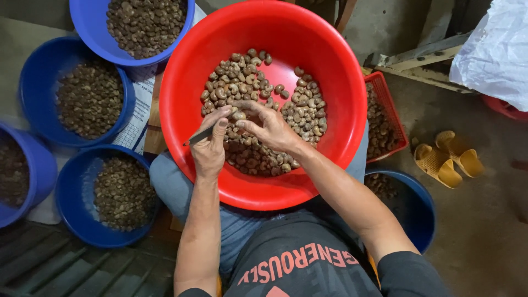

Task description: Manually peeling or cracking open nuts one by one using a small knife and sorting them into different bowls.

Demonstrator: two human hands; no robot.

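Note:
A big red basin (330, 66) rests on my lap, holding a layer of brown cashew nuts (300, 110). My left hand (209, 146) grips a thin dark metal pick (199, 136) that points out to the left. My right hand (270, 127) reaches in beside it, and its fingertips pinch a single pale nut (239, 116) right at the left hand's fingers. Both hands hover over the nut pile in the middle of the basin.
Blue tubs of nuts stand at the left: one at top (88, 22), one mid-left (33, 93), one lower (69, 198), one at the far left edge (33, 176). A red crate (391, 110) and another blue tub (421, 209) sit right. Yellow sandals (448, 159) lie on the floor.

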